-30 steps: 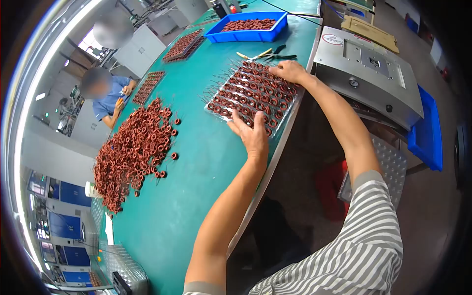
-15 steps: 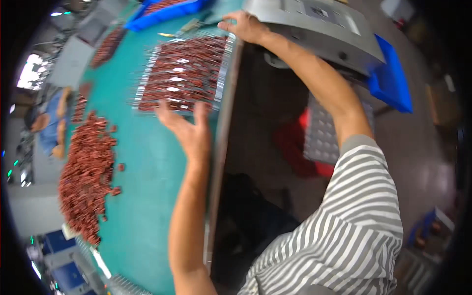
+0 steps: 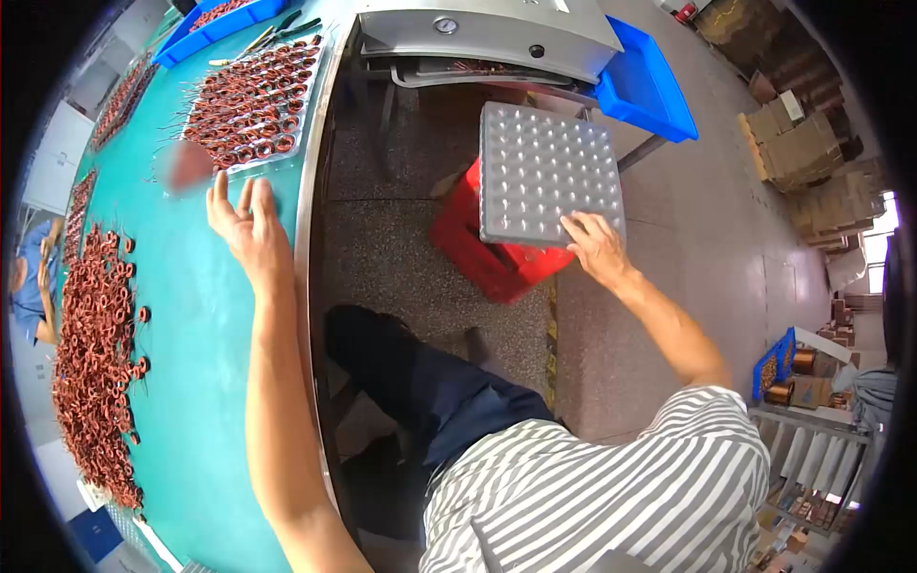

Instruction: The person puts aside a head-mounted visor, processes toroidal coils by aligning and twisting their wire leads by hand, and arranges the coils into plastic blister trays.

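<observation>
A clear tray [image 3: 308, 119] filled with copper-wound ring coils [image 3: 253, 105] lies on the green table. My left hand [image 3: 250, 234] is just in front of its near edge, fingers bent and apart, with nothing in them. My right hand [image 3: 600, 250] has its fingers over the near right edge of a clear plastic tray [image 3: 549, 177] with rows of round bumps. That tray lies on a red stool [image 3: 478, 248]; whether several are stacked cannot be made out. My right thumb is mostly hidden.
A heap of ring coils [image 3: 95, 368] covers the table's left side. Pliers [image 3: 287, 31] and a blue bin [image 3: 215, 29] are at the back. A metal machine [image 3: 487, 38] stands beyond the stool, with a blue tray [image 3: 645, 86] at its right. Another person [image 3: 33, 277] sits across the table.
My right hand has moved from the filled tray's far corner to the plastic tray on the stool. My left hand remains by the filled tray's near edge. The view has turned right.
</observation>
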Motion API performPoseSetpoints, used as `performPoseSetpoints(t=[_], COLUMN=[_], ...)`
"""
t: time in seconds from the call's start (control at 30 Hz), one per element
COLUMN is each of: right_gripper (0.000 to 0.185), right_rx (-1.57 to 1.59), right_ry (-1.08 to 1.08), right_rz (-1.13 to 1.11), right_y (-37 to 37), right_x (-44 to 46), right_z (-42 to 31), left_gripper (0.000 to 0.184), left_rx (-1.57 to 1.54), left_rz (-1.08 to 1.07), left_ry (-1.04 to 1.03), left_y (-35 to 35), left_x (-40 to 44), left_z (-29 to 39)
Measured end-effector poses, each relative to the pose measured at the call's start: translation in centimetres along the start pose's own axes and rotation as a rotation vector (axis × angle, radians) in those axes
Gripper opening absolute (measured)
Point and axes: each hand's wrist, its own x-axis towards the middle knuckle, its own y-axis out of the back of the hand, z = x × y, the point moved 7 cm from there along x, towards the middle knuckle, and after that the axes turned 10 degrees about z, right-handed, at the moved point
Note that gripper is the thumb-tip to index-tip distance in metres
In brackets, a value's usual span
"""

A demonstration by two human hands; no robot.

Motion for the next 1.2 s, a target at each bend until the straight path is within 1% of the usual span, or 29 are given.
performPoseSetpoints(t=[0.03, 0.07, 0.13, 0.2, 0.23, 0.27, 0.33, 0.37, 0.4, 0.43, 0.47, 0.53, 0.57, 0.63, 0.67, 0.7, 0.8, 0.83, 0.9, 0.93, 1.0, 1.03, 1.1, 1.13, 1.2], right_gripper=[0.054, 0.054, 0.053, 0.051, 0.05, 0.049, 0.045, 0.042, 0.039, 0.028, 0.028, 0.019, 0.019, 0.015, 0.014, 0.013, 0.012, 0.012, 0.012, 0.013, 0.013, 0.012, 0.012, 0.017, 0.023], right_rx=[-0.033, -0.028, 0.124, 0.107, 0.109, 0.11, 0.128, 0.128, 0.132, 0.124, 0.119, 0.118, 0.114, 0.117, 0.117, 0.111, 0.082, 0.07, 0.019, 0.021, 0.018, 0.009, 0.026, 0.025, -0.018], right_ry=[0.032, 0.032, 0.036, 0.116, 0.132, 0.151, 0.226, 0.219, 0.204, 0.227, 0.247, 0.265, 0.283, 0.245, 0.226, 0.169, 0.225, 0.215, 0.161, 0.152, 0.183, 0.186, 0.208, 0.292, 0.353], right_rz=[0.046, 0.057, -0.076, -0.051, -0.057, -0.067, -0.102, -0.059, -0.022, 0.006, -0.01, 0.051, 0.045, 0.063, 0.086, 0.168, 0.127, 0.14, 0.364, 0.401, 0.317, 0.358, 0.38, 0.342, 0.253], right_y=[1.0, 1.8, 1.9, 3.2, 3.4, 3.6, 3.5, 3.6, 3.7, 3.8, 3.9, 4.3, 4.1, 4.2, 4.7, 5.7, 5.7, 6.4, 9.4, 10.4, 10.8, 11.6, 12.4, 11.5, 9.5], right_x=[0.2, 0.3, 0.7, 0.9, 0.7, 0.7, 1.0, 1.5, 1.6, 1.5, 1.5, 1.6, 1.8, 1.8, 1.8, 1.7, 1.6, 1.9, 3.2, 3.5, 3.5, 3.8, 4.4, 4.1, 3.2], right_z=[-0.7, -0.6, -0.3, -1.0, -1.3, -1.6, -2.4, -2.7, -2.9, -3.9, -3.7, -4.1, -4.4, -4.2, -4.6, -4.7, -5.5, -5.3, -4.7, -4.9, -5.3, -5.2, -5.5, -6.2, -7.1], left_gripper=[0.06, 0.059, 0.054, 0.051, 0.044, 0.044, 0.039, 0.036, 0.035, 0.034, 0.033, 0.031, 0.028, 0.024, 0.021, 0.021, 0.02, 0.019, 0.019, 0.019, 0.019, 0.018, 0.018, 0.018, 0.017], left_rx=[-0.038, -0.067, -0.081, -0.073, -0.123, -0.124, -0.1, -0.069, -0.033, 0.006, 0.086, 0.13, 0.111, 0.129, 0.135, 0.127, 0.123, 0.136, 0.126, 0.124, 0.134, 0.117, 0.121, 0.14, 0.153], left_rz=[-0.018, -0.035, -0.06, -0.051, -0.056, -0.021, -0.071, -0.072, -0.081, -0.095, -0.093, -0.107, -0.096, -0.133, -0.12, -0.125, -0.141, -0.155, -0.143, -0.145, -0.18, -0.124, -0.124, -0.155, -0.159], left_ry=[0.014, 0.068, 0.134, 0.228, 0.278, 0.285, 0.243, 0.273, 0.217, 0.165, 0.106, 0.057, 0.05, 0.08, 0.041, 0.043, 0.025, 0.032, 0.027, 0.031, 0.055, -0.003, 0.004, 0.021, 0.01], left_y=[0.7, 1.5, 3.6, 6.1, 7.3, 8.6, 9.7, 9.9, 10.0, 9.8, 9.8, 10.4, 10.8, 10.4, 10.7, 11.0, 11.2, 11.2, 11.7, 11.8, 11.4, 11.6, 11.6, 11.6, 11.7], left_x=[-1.3, -2.6, -4.4, -6.1, -6.8, -7.4, -7.9, -8.0, -8.0, -8.1, -7.9, -8.4, -8.3, -8.0, -8.1, -8.1, -8.5, -8.5, -8.2, -8.3, -8.3, -8.2, -7.8, -8.2, -8.2], left_z=[1.1, 1.8, 3.3, 3.6, 4.1, 4.5, 5.4, 5.9, 6.4, 6.8, 6.8, 7.3, 7.4, 6.9, 7.4, 7.4, 7.6, 7.5, 7.8, 7.7, 7.6, 8.4, 8.5, 8.5, 8.5])
